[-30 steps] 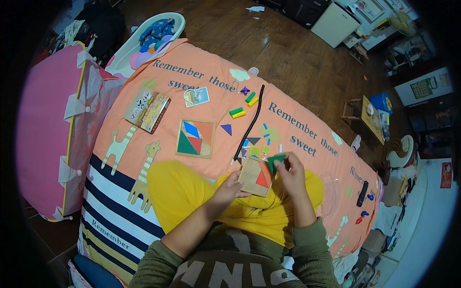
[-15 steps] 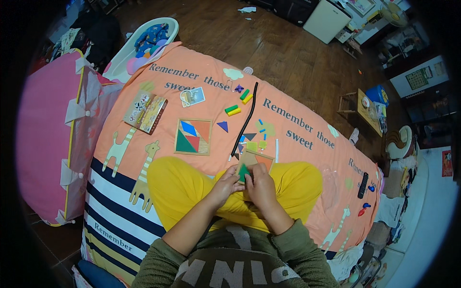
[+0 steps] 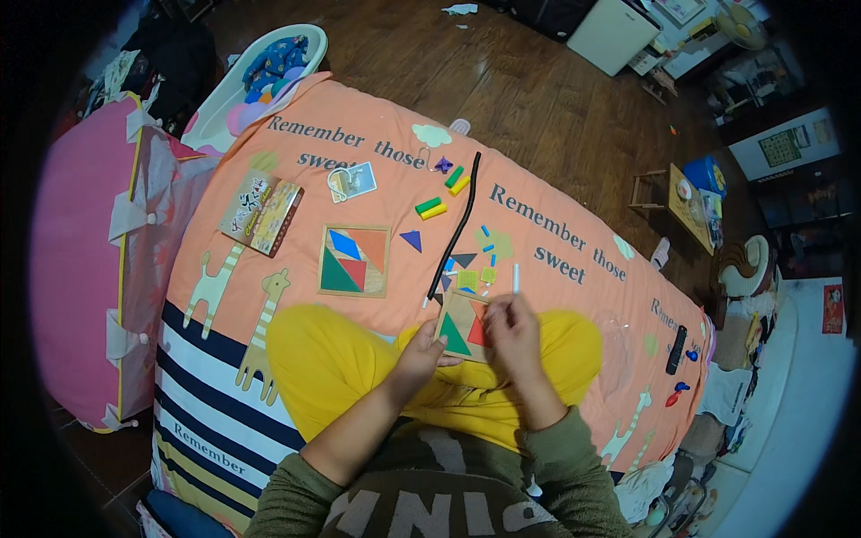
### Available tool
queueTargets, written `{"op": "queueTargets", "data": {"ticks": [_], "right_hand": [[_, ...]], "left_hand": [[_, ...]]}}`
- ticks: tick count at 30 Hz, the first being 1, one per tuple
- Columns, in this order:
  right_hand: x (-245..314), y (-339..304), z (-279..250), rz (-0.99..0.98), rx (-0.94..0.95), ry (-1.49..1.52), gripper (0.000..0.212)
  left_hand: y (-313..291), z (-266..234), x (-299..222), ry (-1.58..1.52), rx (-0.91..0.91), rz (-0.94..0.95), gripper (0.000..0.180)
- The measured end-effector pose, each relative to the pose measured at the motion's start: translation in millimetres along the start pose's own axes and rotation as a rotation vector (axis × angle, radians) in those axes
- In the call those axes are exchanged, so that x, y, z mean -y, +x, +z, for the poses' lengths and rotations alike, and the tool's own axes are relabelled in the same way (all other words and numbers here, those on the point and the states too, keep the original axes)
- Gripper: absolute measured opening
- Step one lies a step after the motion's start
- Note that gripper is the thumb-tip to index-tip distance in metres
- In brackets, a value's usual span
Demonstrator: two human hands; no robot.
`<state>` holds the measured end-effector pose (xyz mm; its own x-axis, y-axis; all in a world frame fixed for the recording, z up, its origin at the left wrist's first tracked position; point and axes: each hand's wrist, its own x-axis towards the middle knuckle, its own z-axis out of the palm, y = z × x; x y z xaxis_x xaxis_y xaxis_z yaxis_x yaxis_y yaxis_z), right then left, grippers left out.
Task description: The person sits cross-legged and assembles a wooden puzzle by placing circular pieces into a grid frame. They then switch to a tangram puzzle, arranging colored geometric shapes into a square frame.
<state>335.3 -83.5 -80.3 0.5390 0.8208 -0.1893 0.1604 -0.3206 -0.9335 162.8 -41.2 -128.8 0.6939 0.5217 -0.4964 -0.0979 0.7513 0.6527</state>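
A small wooden tangram tray [image 3: 464,316] is held over my lap, with a green triangle [image 3: 454,337] at its left side and a red triangle [image 3: 478,335] at its right. My left hand [image 3: 418,355] grips the tray's left edge, thumb by the green triangle. At the opposite edge is my right hand [image 3: 513,330], its fingers bunched together; whatever they pinch is hidden. On the bed to the left lies a second tangram tray [image 3: 387,260] holding blue, orange, green and red pieces. A purple triangle [image 3: 411,240] lies between the two trays.
Beyond my hands lie a black strip [image 3: 458,235], a white stick [image 3: 516,277], yellow-green pieces [image 3: 467,279], and green [image 3: 430,205] and yellow cylinders [image 3: 434,212]. Farther left are a box [image 3: 260,212] and a picture card [image 3: 360,179]. A remote control [image 3: 677,350] lies to the right.
The green triangle, earlier between my fingers, now lies against the small tray's left side. My right hand has shifted right to the tray's other edge, uncovering the red triangle.
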Motion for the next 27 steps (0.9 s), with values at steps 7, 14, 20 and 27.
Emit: {"op": "queueTargets", "data": {"ticks": [7,14,20,27], "right_hand": [[-56,135,-16,-0.030,0.120,-0.295,0.015],[-59,201,46,-0.423,0.158,-0.504,0.014],[-51,216,42,-0.199,0.248,-0.866,0.011],[-115,179,-47,0.157,0.379,-0.615,0.016]], "left_hand": [[7,0,-4,0.069,-0.022,-0.097,0.038],[12,-6,15,0.107,-0.047,-0.055,0.036],[5,-3,11,0.036,-0.075,-0.119,0.036],[5,3,15,0.064,-0.083,-0.145,0.039]]}}
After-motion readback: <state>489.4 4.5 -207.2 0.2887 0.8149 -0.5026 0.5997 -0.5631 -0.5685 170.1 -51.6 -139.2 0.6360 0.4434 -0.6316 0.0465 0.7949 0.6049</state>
